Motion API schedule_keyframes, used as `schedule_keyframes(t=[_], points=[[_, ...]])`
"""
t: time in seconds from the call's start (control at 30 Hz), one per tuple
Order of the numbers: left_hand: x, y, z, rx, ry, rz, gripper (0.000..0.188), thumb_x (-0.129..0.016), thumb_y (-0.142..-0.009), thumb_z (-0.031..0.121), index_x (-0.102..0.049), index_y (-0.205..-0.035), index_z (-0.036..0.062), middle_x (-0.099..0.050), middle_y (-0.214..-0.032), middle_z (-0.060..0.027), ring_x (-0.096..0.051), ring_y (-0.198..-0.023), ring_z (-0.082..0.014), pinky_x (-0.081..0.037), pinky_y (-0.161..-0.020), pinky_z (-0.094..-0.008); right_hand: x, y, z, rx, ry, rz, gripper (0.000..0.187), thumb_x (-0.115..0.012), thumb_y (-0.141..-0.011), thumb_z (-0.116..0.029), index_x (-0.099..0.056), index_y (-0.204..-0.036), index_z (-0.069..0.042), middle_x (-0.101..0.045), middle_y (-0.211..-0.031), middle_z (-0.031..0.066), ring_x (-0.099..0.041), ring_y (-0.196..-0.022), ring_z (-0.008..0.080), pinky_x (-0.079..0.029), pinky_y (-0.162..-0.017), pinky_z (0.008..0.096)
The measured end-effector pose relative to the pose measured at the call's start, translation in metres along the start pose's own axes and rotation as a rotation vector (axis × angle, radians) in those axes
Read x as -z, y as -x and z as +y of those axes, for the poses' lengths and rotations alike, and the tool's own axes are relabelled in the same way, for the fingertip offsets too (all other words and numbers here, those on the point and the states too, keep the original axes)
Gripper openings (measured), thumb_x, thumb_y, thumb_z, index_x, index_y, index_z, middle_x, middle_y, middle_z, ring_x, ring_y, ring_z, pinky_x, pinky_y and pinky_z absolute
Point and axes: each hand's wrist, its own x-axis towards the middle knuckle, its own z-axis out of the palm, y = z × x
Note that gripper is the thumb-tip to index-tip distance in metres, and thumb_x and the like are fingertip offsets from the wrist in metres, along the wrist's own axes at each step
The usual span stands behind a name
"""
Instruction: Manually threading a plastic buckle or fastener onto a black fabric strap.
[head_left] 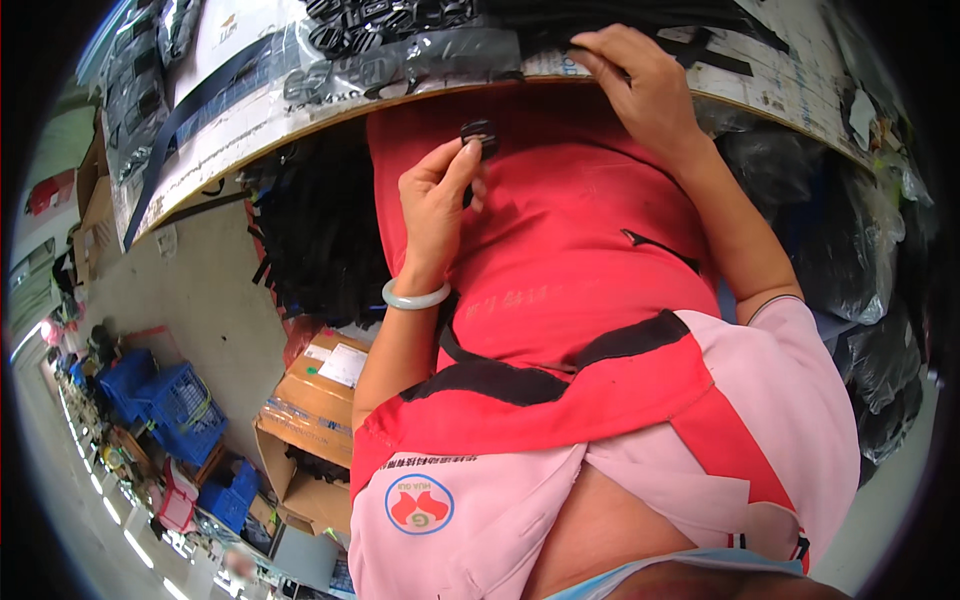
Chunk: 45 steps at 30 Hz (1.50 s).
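Observation:
My left hand (pixel 432 205), with a pale bangle (pixel 416 296) at the wrist, is raised in front of the red apron (pixel 590 240). Its thumb and fingers pinch a small black plastic buckle (pixel 480 131). Over the near edge of the worktable (pixel 730 92), my right hand (pixel 640 88) has thumb and forefinger closed at black webbing straps (pixel 548 42); the exact grip is partly hidden. A heap of black buckles (pixel 385 18) lies left of that hand, beside a clear plastic bag (pixel 440 58).
A long black strap (pixel 180 125) trails over the table's left end, near bagged black parts (pixel 135 75). Black straps (pixel 320 215) hang in a mass under the table. An open cardboard box (pixel 310 400) and blue crates (pixel 185 405) stand at left; plastic bags (pixel 850 240) at right.

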Motion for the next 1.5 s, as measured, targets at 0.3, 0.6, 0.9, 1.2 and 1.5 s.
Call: schedule_keyframes(t=[0.3, 0.6, 0.9, 1.2, 1.5], points=[[-0.007, 0.001, -0.005, -0.117, 0.011, -0.008, 0.017, -0.063, -0.092, 0.009, -0.068, -0.104, -0.0030, -0.061, -0.073, -0.0003, -0.053, -0.058, -0.0047, -0.040, -0.049, -0.0191, -0.014, 0.019, -0.055, -1.147, -1.255, -0.658, 0.021, -0.059, -0.095, -0.023, -0.060, -0.090, -0.003, -0.063, -0.068, 0.0046, -0.057, -0.050, 0.0079, -0.046, -0.044, 0.0195], [0.001, -0.009, -0.014, -0.676, -0.514, 0.121, 0.018, -0.068, -0.084, 0.001, -0.068, -0.102, -0.0014, -0.058, -0.067, -0.0068, -0.053, -0.056, -0.0106, -0.041, -0.052, -0.0248, -0.031, 0.024, -0.059, -1.145, -1.483, -0.494, 0.023, -0.060, -0.095, -0.027, -0.060, -0.089, -0.005, -0.062, -0.067, 0.0027, -0.058, -0.053, 0.0053, -0.046, -0.048, 0.0165], [0.008, -0.007, -0.020, -0.731, -0.760, -0.015, 0.020, -0.067, -0.084, 0.000, -0.066, -0.103, -0.0021, -0.063, -0.080, -0.0084, -0.062, -0.067, -0.0140, -0.047, -0.054, -0.0267, -0.048, 0.032, -0.048, -1.141, -1.418, -0.474, 0.025, -0.063, -0.093, -0.026, -0.063, -0.102, -0.003, -0.065, -0.078, 0.0018, -0.060, -0.063, 0.0054, -0.047, -0.052, 0.0173], [0.012, -0.009, -0.017, 0.137, 0.185, -0.093, 0.029, -0.064, -0.092, 0.018, -0.066, -0.108, -0.0062, -0.068, -0.081, -0.0102, -0.063, -0.064, -0.0127, -0.047, -0.048, -0.0222, -0.045, 0.039, -0.060, -0.361, -0.886, -0.145, 0.015, -0.069, -0.088, -0.013, -0.066, -0.098, -0.002, -0.055, -0.071, -0.0028, -0.052, -0.070, 0.0055, -0.044, -0.068, 0.0208], [0.001, 0.002, -0.008, -0.139, 0.058, 0.085, 0.020, -0.069, -0.087, 0.009, -0.069, -0.102, -0.0036, -0.069, -0.080, -0.0071, -0.062, -0.063, -0.0086, -0.045, -0.046, -0.0193, -0.016, 0.021, -0.058, -0.902, -1.006, -0.763, 0.023, -0.066, -0.090, -0.021, -0.060, -0.073, -0.006, -0.050, -0.063, -0.0049, -0.040, -0.056, 0.0014, -0.031, -0.050, 0.0200]])
